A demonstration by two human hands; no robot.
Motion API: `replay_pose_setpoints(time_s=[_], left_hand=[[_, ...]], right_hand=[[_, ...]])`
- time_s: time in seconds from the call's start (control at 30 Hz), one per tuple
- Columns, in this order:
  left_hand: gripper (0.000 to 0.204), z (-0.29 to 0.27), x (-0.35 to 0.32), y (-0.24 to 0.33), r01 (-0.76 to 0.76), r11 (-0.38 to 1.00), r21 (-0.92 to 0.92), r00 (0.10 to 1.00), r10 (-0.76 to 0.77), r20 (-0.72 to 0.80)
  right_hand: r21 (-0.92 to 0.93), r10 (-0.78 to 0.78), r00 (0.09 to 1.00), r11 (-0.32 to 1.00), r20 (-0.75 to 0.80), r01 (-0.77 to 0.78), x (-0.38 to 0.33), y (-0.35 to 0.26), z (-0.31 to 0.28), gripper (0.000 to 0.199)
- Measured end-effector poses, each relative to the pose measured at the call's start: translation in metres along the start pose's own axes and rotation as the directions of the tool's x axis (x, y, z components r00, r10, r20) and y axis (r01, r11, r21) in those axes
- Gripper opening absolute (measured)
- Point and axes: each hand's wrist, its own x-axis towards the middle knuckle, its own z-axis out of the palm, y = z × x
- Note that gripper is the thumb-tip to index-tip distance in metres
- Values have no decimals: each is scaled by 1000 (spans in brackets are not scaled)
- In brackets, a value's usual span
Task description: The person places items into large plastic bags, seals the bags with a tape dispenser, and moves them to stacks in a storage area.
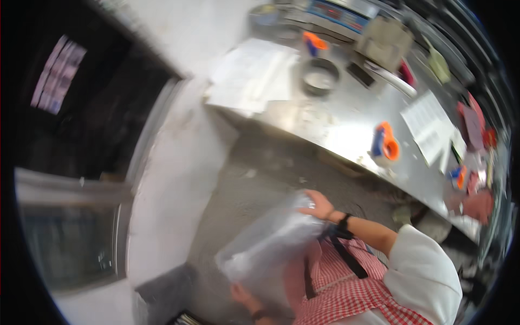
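A long, translucent plastic bundle [265, 238], blurred by motion, is held slantwise in front of my red-and-white checked apron [346, 271]. My right hand [318, 206], with a dark band on the wrist, grips its upper end, fingers bent over the edge. At the lower end, my left hand [241, 294] holds the bundle; its fingers are smeared and partly hidden. What is inside the plastic cannot be made out.
Ahead stands a metal table [336, 124] carrying papers [252, 76], a round tin [319, 77], orange-and-blue tape dispensers [385, 142] and a dark phone-like slab [360, 75]. A white wall with a dark window [97, 108] rises on the left. A dark grey box-like object [168, 292] sits low left.
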Motion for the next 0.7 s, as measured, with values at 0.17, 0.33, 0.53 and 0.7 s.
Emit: replay_pose_setpoints(time_s=[0.17, 0.33, 0.53, 0.7], left_hand=[[13, 52, 32, 91, -38, 986, -165, 987, 63, 148], [9, 86, 32, 310, -351, 844, -406, 792, 499, 352], [10, -19, 38, 576, -490, 621, -611, 478, 778, 407], [13, -132, -5, 736, -688, 161, -708, 212, 977, 16]], right_hand=[[537, 343, 926, 817, -159, -210, -41, 66, -22, 92], [800, 447, 892, 557, -61, -225, -112, 85, -100, 53], [776, 222, 966, 629, -135, -36, -174, -1, -177, 61], [880, 109, 956, 432, -271, 200, -161, -111, -181, 44]])
